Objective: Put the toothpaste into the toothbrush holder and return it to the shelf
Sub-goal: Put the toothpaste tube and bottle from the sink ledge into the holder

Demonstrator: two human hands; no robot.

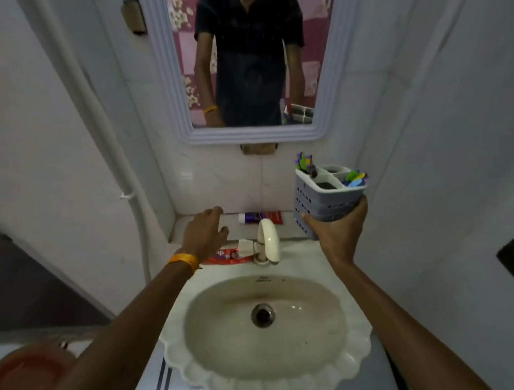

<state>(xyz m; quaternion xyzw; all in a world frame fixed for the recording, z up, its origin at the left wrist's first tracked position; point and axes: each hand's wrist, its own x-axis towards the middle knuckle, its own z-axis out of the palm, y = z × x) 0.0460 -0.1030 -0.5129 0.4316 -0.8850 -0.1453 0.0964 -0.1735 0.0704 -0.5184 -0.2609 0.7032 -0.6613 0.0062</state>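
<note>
Bathroom sink (345, 283), shelf (187, 228) behind it. Right hand (334, 235) grips toothbrush holder (327, 200) off the shelf. Left hand (205, 234) open, empty, fingers loose, just left of toothpaste (260, 217) on shelf. Nothing inserted yet: grab, insert, return all pending.

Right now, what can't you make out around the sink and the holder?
- Red tube on the sink rim, head view: left hand and tap cover most of it.
- Toothbrush holder: its base is hidden by the right hand.
- Toothpaste on the shelf: label too blurred to read.
</note>
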